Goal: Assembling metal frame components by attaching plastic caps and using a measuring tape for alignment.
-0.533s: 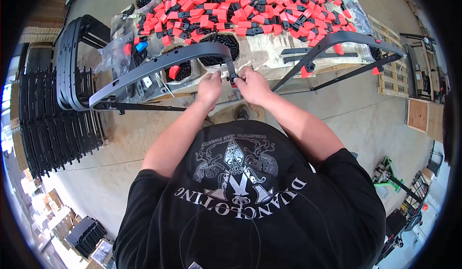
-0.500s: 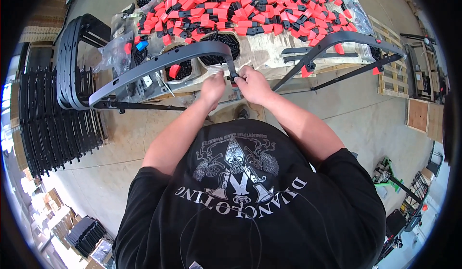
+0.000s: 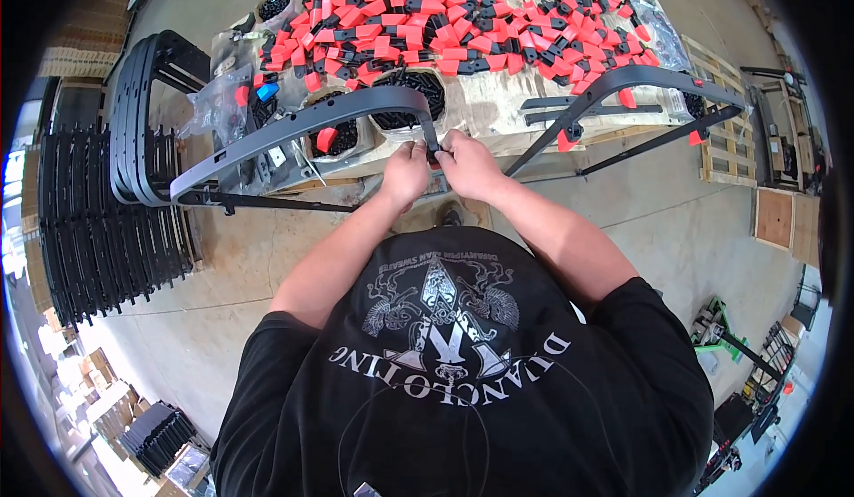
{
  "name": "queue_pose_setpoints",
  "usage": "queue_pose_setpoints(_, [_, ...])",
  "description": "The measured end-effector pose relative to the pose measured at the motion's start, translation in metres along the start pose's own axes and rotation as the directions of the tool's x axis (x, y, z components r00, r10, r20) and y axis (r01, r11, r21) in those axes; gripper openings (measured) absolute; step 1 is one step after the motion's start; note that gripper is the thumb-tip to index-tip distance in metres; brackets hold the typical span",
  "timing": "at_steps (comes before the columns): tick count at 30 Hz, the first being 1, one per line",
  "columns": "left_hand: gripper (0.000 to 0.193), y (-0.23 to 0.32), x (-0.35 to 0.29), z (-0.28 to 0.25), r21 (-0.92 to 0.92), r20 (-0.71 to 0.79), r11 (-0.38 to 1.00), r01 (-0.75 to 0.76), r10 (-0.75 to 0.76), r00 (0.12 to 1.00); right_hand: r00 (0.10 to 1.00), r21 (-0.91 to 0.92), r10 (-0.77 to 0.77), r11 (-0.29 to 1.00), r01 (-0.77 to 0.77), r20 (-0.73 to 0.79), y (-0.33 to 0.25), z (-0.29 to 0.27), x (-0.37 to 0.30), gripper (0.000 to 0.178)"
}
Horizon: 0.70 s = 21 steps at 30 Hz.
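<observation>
A dark grey curved metal frame (image 3: 302, 119) arches across the table's near edge, and its near end comes down between my hands. My left hand (image 3: 406, 175) is closed at the left of that end, thumb pressed close to it. What its fingers hold is hidden. From the right, my right hand (image 3: 469, 166) is closed around the same end in a pinch. A small dark piece with a bit of red shows between the thumbs, too small to name. Just beyond the hands stands an open bag of black fasteners (image 3: 411, 105).
A big heap of red and black plastic parts (image 3: 427, 25) covers the far table. Another curved frame (image 3: 640, 76) leans at the right. Several similar frames (image 3: 133, 123) stand at the left, beside a stack of black bars (image 3: 89, 230). A wooden pallet (image 3: 722, 132) lies beyond the right edge.
My left hand has moved right and in toward my right hand, against the frame's end. The frame and table sit slightly lower and further right in the picture.
</observation>
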<state>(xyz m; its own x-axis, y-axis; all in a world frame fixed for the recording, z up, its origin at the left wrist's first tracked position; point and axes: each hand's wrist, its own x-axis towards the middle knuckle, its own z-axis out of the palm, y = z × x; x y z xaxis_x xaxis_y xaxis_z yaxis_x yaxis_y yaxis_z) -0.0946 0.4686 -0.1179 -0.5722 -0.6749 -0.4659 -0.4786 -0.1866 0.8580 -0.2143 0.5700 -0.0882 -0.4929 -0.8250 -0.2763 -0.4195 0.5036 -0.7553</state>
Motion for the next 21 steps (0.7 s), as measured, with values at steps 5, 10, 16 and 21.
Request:
queue_pose_setpoints(5, [0.022, -0.024, -0.001, 0.001, -0.109, -0.031, 0.982, -0.157, 0.154, 0.988, 0.999, -0.037, -0.047, 0.998, 0.046, -0.010, -0.002, 0.000, 0.002, 0.025])
queue_pose_setpoints(10, [0.022, -0.029, 0.011, -0.024, 0.074, 0.082, 0.961, -0.267, 0.261, 0.962, 0.997, 0.133, -0.015, 0.991, 0.025, -0.074, 0.011, 0.006, -0.004, 0.027])
queue_pose_setpoints(16, [0.035, 0.005, 0.033, -0.128, 0.885, -0.258, 0.464, 0.031, 0.434, 0.864, 0.936, 0.785, 0.224, 0.511, -0.349, 0.270, 0.052, 0.001, -0.037, 0.022])
queue_pose_setpoints(21, [0.054, -0.005, 0.062, -0.174, 0.901, -0.141, 0.433, -0.019, 0.335, 0.931, 0.858, 0.783, 0.364, 0.380, -0.492, 0.362, 0.073, 0.027, -0.061, 0.018])
